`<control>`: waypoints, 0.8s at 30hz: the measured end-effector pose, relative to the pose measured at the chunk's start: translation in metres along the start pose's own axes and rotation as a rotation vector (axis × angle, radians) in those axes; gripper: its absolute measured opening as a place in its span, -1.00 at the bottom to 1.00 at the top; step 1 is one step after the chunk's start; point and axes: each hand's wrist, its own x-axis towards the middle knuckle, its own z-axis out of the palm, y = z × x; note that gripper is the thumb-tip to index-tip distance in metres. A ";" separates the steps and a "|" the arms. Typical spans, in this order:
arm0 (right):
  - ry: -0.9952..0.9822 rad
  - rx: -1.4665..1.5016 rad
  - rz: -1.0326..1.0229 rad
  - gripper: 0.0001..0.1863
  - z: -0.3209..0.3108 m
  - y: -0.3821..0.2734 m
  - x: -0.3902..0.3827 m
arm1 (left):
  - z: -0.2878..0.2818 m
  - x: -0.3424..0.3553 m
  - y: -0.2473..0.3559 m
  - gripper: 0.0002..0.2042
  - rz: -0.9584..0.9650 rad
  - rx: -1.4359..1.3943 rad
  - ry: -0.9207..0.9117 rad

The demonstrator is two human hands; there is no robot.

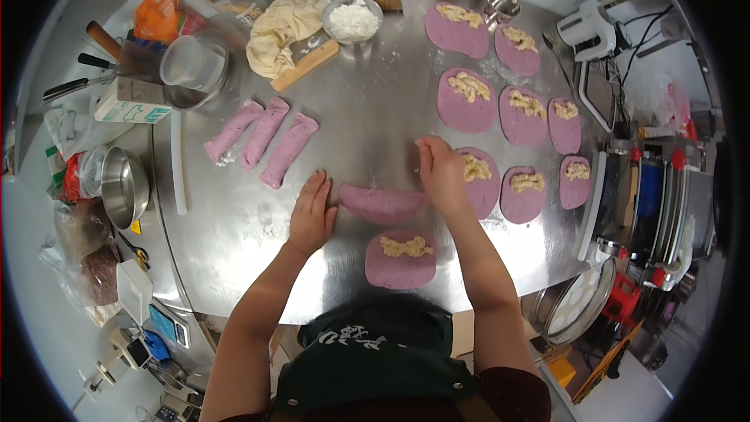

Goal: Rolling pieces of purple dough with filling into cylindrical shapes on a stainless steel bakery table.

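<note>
A purple dough roll lies crosswise on the steel table in front of me. My left hand rests at its left end with the fingers stretched out flat. At the other end, my right hand sits beside the roll, fingers extended away from me and slightly bent, gripping nothing that I can see. Nearer to me is a flat purple dough piece with a strip of pale, lumpy filling across its upper part. Three finished-looking dough rolls lie side by side beyond my left hand.
Several flat dough pieces with filling cover the table's right side. At the back are pale dough, a wooden rolling pin and a bowl of white flour. A plastic tub and metal bowl stand left; a mixer right.
</note>
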 end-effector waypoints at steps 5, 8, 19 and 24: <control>-0.188 -0.161 -0.149 -0.84 0.043 -0.028 0.043 | -0.004 -0.003 -0.001 -0.36 -0.073 -0.007 -0.012; -0.155 -0.238 -0.417 -0.87 0.083 -0.038 0.075 | -0.002 0.001 0.002 -0.32 -0.067 -0.025 -0.004; -0.189 -0.715 -0.962 -0.73 0.182 -0.071 0.172 | -0.002 -0.001 0.003 -0.29 -0.055 -0.027 0.048; -0.136 -0.619 -1.013 -0.85 0.158 -0.073 0.150 | 0.000 -0.005 0.003 -0.32 -0.065 -0.026 0.058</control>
